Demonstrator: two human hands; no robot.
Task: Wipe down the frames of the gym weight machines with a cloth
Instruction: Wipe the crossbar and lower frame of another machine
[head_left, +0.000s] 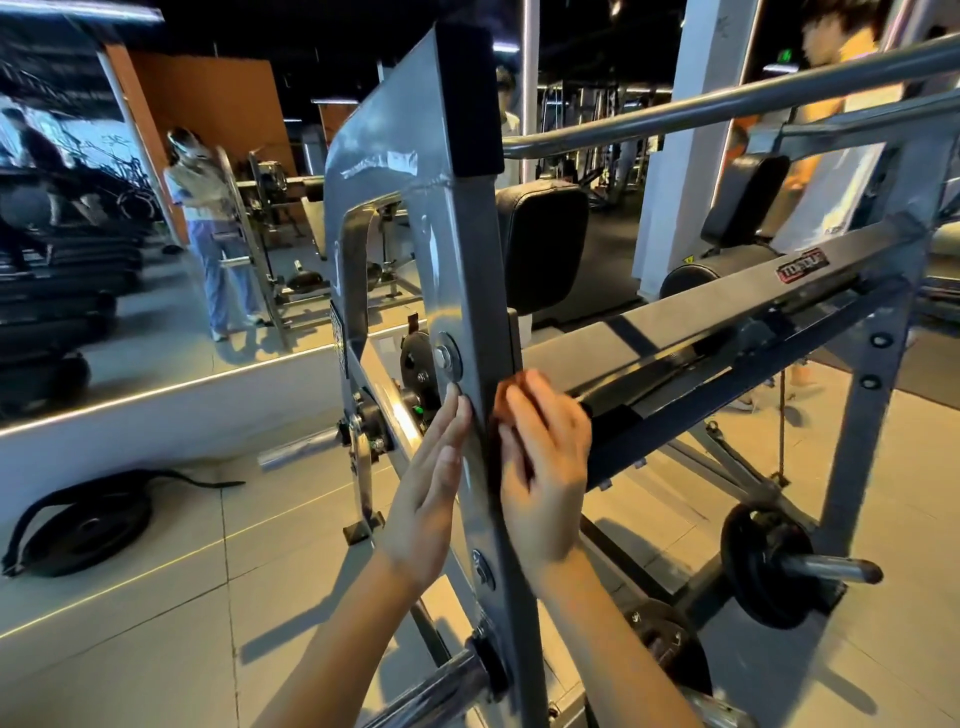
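A grey steel upright (457, 249) of the weight machine frame stands right in front of me, with bolts along its face. My left hand (431, 488) lies flat against the upright's left face, fingers straight and pointing up. My right hand (545, 467) is on the upright's right side and holds a brownish-red cloth (506, 395) against it; only the cloth's top edge shows above my fingers, and the hand is blurred by motion.
A long grey rail (727, 296) and a round bar (727, 104) run off to the right. Black weight plates sit on a peg (769, 566) at right and on the tiled floor (83, 530) at left. A wall mirror (156, 234) reflects a person.
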